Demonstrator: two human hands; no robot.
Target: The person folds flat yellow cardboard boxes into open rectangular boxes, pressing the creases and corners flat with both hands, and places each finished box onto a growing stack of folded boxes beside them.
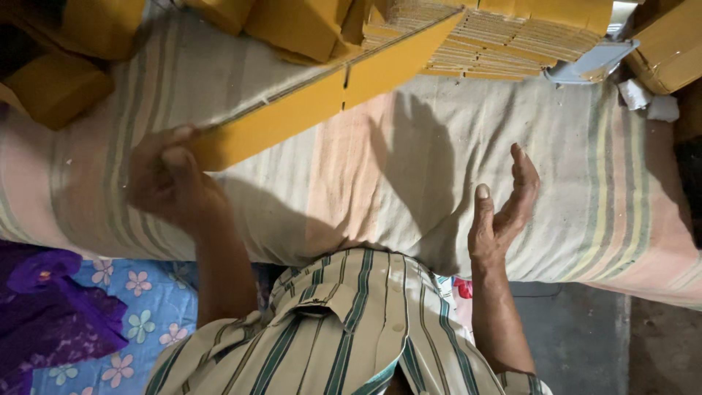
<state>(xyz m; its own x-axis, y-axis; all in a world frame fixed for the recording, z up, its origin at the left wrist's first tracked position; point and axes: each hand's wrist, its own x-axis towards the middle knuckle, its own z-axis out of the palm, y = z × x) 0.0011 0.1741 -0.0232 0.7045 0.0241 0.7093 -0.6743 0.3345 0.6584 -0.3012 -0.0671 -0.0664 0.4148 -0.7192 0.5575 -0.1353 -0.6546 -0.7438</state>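
My left hand [170, 184] grips the near end of a flat yellow cardboard sheet [322, 95], a folded box blank with a slit, held edge-on above a striped cloth surface [409, 183]. The sheet slants up to the right toward a stack of flat yellow blanks [497, 40]. My right hand [504, 212] is raised over the cloth, palm turned left, fingers straight and apart, holding nothing. It is apart from the sheet.
Folded yellow boxes [66, 73] lie at the far left and along the top [292, 25]. More yellow cardboard [669, 44] sits at the top right beside a white object [592, 62]. Purple fabric [51, 307] and a blue floral cloth [146, 314] lie at the lower left.
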